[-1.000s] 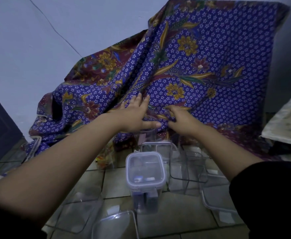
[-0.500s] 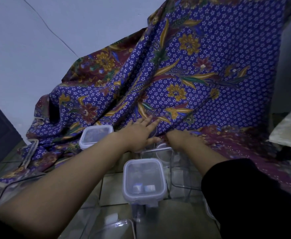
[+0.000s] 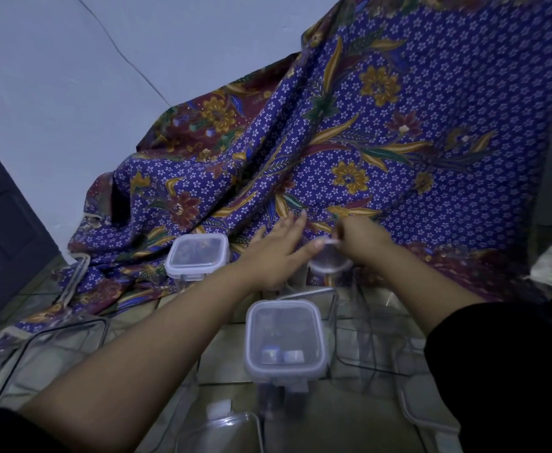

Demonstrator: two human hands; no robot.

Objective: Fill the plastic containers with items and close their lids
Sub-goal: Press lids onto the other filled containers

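Two containers are already standing lidded: one (image 3: 287, 338) near the middle of the tiled floor (image 3: 225, 358) with small items showing through its lid, and another (image 3: 198, 256) farther back, sitting at the edge of the patterned cloth (image 3: 399, 158). Both hands are now working at a third, a small clear round-looking container (image 3: 330, 261) at the far edge of the floor where the cloth begins. Judging by this, the step in hand is filling or closing that one, though what is inside it is too blurred to tell.

The right hand (image 3: 363, 240) is reaching from the right, its fingers pinching what looks like a small pale piece at the container's rim; whether that is a lid tab or an item, I cannot tell. The left hand (image 3: 278, 256) is stretching forward with fingers spread apart and fairly flat, the thumb touching or nearly touching the container's near side, seemingly steadying it rather than gripping.

Several open clear containers are waiting: a large one (image 3: 52, 351) toward the left edge of the floor, another (image 3: 376, 335) just right of the middle lidded one, and a loose lid (image 3: 222, 433) at the near edge. The next move is probably calling for a firm press on the small container's top while the left hand braces it, then moving on to an empty one.
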